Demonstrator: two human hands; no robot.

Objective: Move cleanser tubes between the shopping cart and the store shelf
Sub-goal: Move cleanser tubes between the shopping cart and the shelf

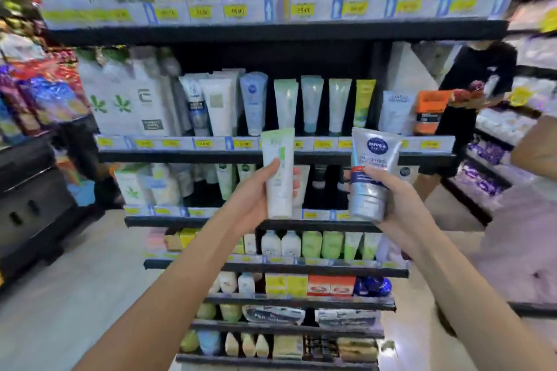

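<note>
My left hand (256,193) grips a white and green cleanser tube (278,172), held upright with its cap down, in front of the store shelf (271,156). My right hand (394,199) grips a silver and white tube (372,173) with a blue round logo, also cap down. Both tubes hover in the air just before the second shelf row, where several similar tubes (312,105) stand. The shopping cart is out of view.
The rack has several black shelves packed with tubes, boxes (120,102) and bottles (280,242). Another person (476,93) in a black top stands at the right of the rack, holding something red. A dark display (30,205) stands at the left. Pale floor lies on both sides.
</note>
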